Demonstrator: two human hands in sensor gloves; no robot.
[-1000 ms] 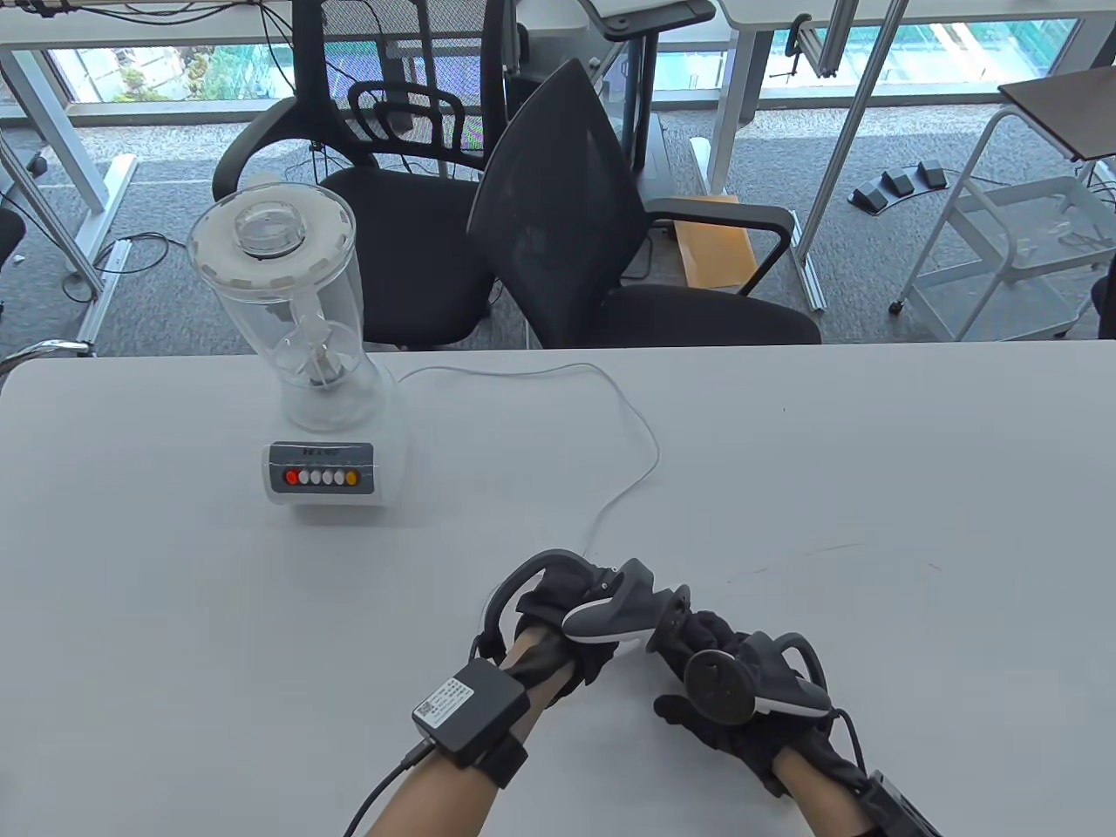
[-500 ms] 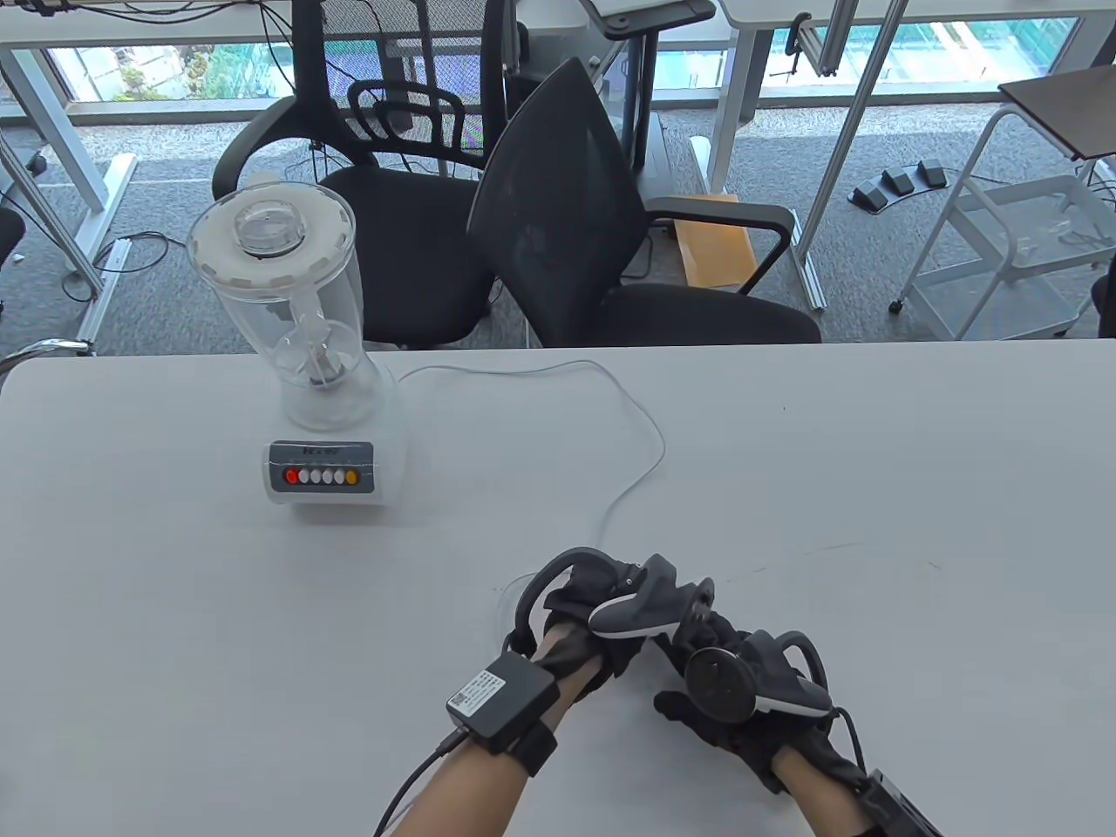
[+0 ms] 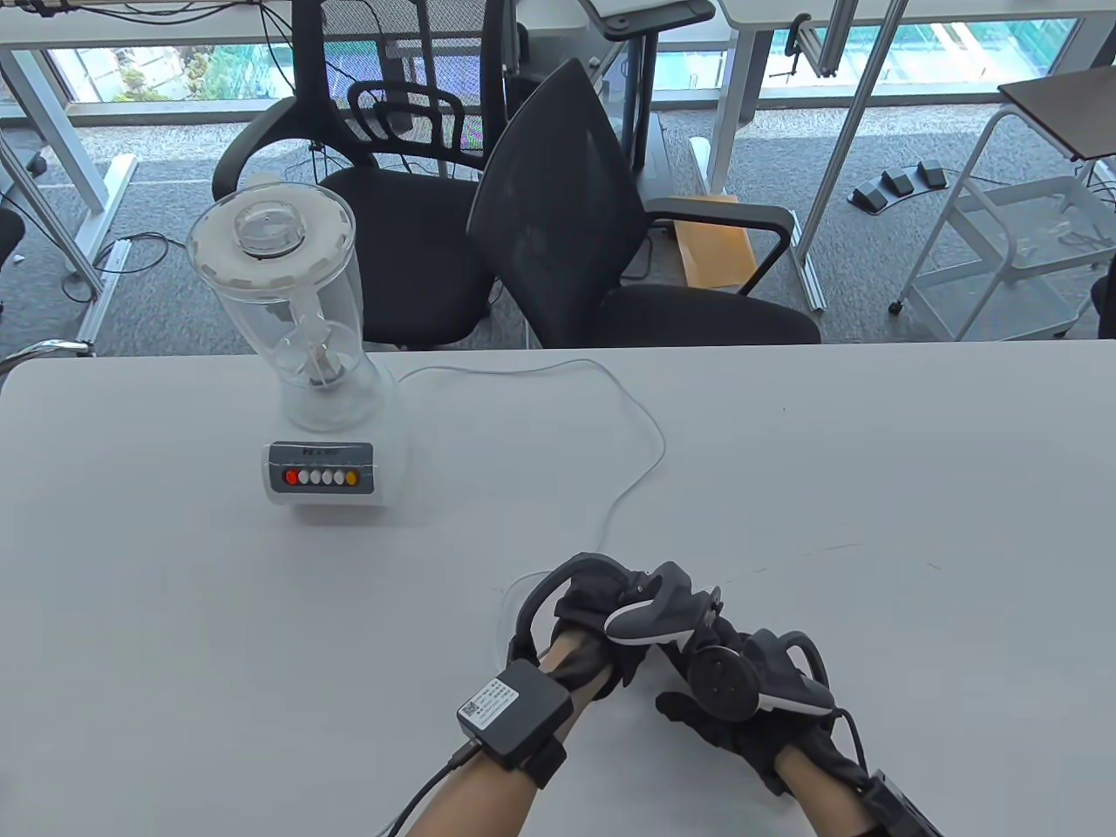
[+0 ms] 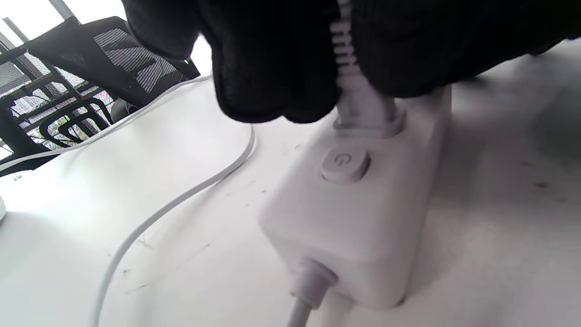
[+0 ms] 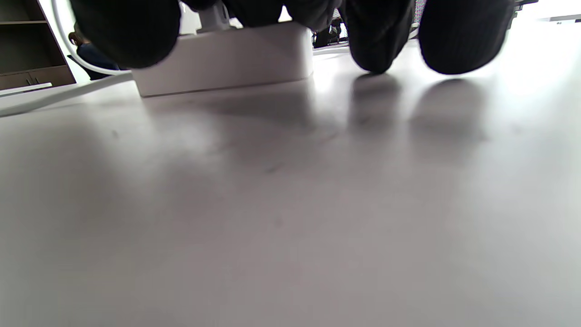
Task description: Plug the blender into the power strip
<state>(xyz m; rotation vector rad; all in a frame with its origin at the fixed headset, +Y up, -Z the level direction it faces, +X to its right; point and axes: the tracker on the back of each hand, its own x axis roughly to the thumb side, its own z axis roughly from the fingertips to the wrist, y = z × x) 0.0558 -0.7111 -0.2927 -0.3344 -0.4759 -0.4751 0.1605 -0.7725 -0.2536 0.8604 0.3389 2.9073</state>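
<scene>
The white blender (image 3: 305, 384) with a clear jar stands at the table's left. Its white cord (image 3: 641, 418) loops right and down to my hands. My left hand (image 3: 593, 615) grips the white plug (image 4: 358, 97), which stands upright in the socket of the white power strip (image 4: 358, 213) beside its round power button (image 4: 345, 162). My right hand (image 3: 724, 697) rests on the strip, with fingers over its top and tips touching the table; the strip shows in the right wrist view (image 5: 227, 59). In the table view both hands hide the strip.
The white table (image 3: 872, 488) spreads wide to the right and front. Two black office chairs (image 3: 602, 244) stand behind its far edge. The strip's own cable (image 4: 304, 295) leaves its near end.
My left hand has shifted right and slightly toward me, closing against the right hand. The cord loop has followed a little. The right hand and blender have stayed put.
</scene>
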